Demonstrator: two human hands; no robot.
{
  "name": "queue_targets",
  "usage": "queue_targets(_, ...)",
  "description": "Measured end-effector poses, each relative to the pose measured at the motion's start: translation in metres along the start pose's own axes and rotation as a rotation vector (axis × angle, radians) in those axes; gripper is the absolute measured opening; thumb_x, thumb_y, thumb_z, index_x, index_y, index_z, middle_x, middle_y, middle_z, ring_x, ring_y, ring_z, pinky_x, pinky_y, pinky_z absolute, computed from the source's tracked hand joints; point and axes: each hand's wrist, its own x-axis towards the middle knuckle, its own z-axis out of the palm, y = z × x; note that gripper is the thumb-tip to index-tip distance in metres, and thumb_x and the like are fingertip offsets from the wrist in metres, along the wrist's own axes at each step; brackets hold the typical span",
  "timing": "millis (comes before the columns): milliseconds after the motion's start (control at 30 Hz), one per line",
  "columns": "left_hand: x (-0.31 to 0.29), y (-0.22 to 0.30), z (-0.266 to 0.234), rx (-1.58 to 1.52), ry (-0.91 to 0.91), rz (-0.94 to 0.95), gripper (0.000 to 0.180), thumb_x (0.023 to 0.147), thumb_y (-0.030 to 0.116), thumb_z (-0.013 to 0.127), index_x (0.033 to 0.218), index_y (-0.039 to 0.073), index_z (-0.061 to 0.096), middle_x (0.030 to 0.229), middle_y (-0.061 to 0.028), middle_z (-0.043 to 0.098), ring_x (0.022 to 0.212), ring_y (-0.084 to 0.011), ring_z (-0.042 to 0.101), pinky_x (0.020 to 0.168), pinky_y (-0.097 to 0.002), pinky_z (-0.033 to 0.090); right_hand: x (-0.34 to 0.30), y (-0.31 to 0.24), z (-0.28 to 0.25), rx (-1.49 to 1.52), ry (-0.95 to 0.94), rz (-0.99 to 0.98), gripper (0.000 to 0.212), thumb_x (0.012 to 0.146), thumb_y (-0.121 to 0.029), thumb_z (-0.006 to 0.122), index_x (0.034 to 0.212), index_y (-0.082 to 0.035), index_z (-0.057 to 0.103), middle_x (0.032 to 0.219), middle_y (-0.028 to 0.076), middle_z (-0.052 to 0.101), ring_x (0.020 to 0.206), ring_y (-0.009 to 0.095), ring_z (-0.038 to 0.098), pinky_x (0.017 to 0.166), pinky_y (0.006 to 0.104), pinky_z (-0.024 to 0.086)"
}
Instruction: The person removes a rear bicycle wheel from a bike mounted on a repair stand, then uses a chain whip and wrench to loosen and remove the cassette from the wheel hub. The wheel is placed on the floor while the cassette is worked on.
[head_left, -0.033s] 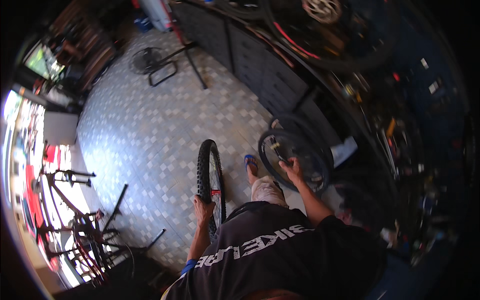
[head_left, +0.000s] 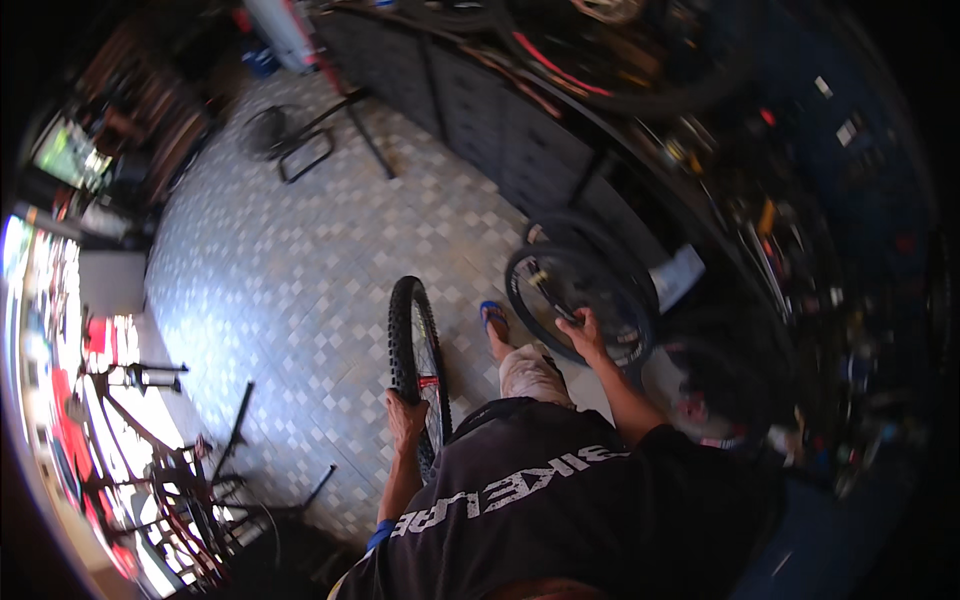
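Knobby wheel [head_left: 428, 381] upright, left hand [head_left: 407, 415] closed on tire [head_left: 401, 335]; right hand [head_left: 586, 332] half-curled at dark wheel [head_left: 513, 295], hold unclear.

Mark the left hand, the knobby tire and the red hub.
Left hand [head_left: 406, 415], head view: back of the hand.
Knobby tire [head_left: 402, 340], head view: outer tread.
Red hub [head_left: 428, 381], head view: its red body.

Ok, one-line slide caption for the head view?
Over a tiled floor, the left hand grips a knobby-tyred bicycle wheel while the right hand is at a second wheel.
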Motion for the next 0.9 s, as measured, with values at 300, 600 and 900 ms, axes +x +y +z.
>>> queue_targets(300, -0.047, -0.024, 0.036, 0.09, -0.033, 0.299, 0.067, 0.071, 0.028, 0.079, 0.12, 0.001, 0.043, 0.116, -0.0264, 0.056, 0.112, -0.0484, 0.057, 0.095, -0.0584, 0.048, -0.285, 0.072, -0.159, 0.633, 0.214, 0.423, 0.04, 0.097, -0.05, 0.071, 0.104, -0.011, 0.063, 0.065, -0.003, 0.047, 0.048, 0.007, 0.04, 0.044, 0.0298, 0.033)
queue_targets(600, -0.149, 0.039, 0.019, 0.169, -0.118, 0.716, 0.068, 0.062, 0.03, 0.09, 0.113, 0.001, 0.055, 0.105, -0.023, 0.064, 0.105, -0.0461, 0.062, 0.09, -0.0544, 0.05, -0.43, 0.146, -0.246, 0.906, 0.321, 0.563, 0.054, 0.104, -0.062, 0.052, 0.102, -0.01, 0.066, 0.069, -0.005, 0.046, 0.056, 0.009, 0.045, 0.053, 0.0296, 0.042)
queue_targets(900, -0.405, 0.224, -0.029, 0.012, -0.278, 0.94, 0.063, 0.065, 0.019, 0.081, 0.122, -0.002, 0.065, 0.098, -0.0183, 0.072, 0.087, -0.0277, 0.068, 0.082, -0.0404, 0.055, -0.488, 0.259, -0.372, 0.656, 0.039, 0.292, 0.037, 0.105, -0.043, 0.062, 0.114, -0.008, 0.069, 0.079, -0.003, 0.057, 0.071, 0.008, 0.054, 0.061, 0.0263, 0.046)
